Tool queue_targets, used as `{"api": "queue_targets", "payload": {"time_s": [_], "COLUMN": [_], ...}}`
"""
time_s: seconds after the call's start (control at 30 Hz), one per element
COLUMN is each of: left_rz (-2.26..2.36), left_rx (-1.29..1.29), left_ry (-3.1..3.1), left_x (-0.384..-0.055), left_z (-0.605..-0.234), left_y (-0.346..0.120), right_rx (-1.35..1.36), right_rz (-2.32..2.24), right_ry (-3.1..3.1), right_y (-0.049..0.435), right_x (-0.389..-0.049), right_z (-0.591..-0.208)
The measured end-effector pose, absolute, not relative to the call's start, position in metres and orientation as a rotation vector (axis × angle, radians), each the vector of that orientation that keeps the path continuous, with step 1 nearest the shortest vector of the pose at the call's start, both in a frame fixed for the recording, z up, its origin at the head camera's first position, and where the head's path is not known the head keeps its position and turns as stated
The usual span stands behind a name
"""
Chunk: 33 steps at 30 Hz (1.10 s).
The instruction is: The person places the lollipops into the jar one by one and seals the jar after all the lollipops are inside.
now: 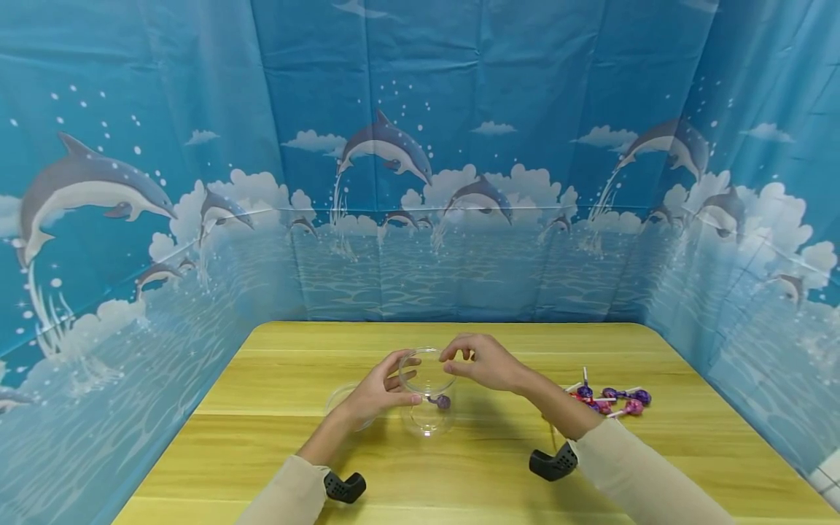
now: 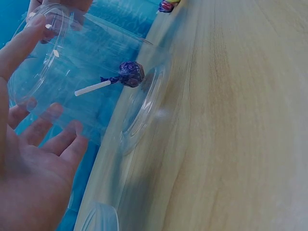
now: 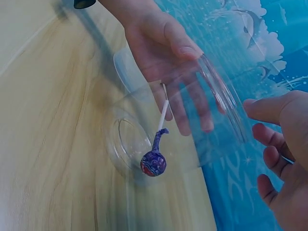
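A clear, round plastic jar [image 1: 426,419] stands upright on the table. My left hand [image 1: 377,394] holds it from the left, thumb at the rim and fingers spread around the far side. Inside the jar is a purple-wrapped lollipop [image 3: 154,162] with a white stick; in the left wrist view the lollipop [image 2: 131,74] shows through the wall, tilted, its head toward the base. My right hand [image 1: 482,362] is at the right of the jar's mouth, fingers loosely bent and thumb apart, with nothing between them.
Several wrapped lollipops [image 1: 633,408], purple, pink and red, lie in a loose pile on the right of the wooden table [image 1: 262,452]. A clear round lid [image 1: 333,399] lies left of the jar, partly hidden by my left hand. A dolphin-print curtain [image 1: 459,277] hangs behind the table.
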<state>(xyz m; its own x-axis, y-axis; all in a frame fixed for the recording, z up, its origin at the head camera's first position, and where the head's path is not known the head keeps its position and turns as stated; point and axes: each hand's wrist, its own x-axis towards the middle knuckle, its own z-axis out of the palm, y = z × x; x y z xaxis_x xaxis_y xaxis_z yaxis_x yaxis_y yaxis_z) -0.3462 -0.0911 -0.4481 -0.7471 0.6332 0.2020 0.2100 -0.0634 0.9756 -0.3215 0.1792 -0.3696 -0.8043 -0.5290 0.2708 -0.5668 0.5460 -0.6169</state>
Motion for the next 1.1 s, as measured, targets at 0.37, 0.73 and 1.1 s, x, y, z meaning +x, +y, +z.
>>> {"api": "queue_targets", "payload": {"time_s": [0.37,0.73,1.1], "left_rz": [1.899,1.901,1.897], "left_rx": [0.896,0.894,0.885], "left_ry": [1.882,1.874,1.881], "left_x": [-0.346,-0.344,-0.344], "left_z": [-0.448,-0.447,-0.447], "left_y": [-0.092,-0.093,-0.092], "right_rx": [0.882,0.803,0.744], "right_rz": [1.084,1.081,1.062], "right_ry": [-2.723,-2.745,-2.741], "right_y": [0.204,0.232,0.267], "right_x": [-0.318,-0.309,-0.299], "right_z": [-0.364,-0.360,-0.364]}}
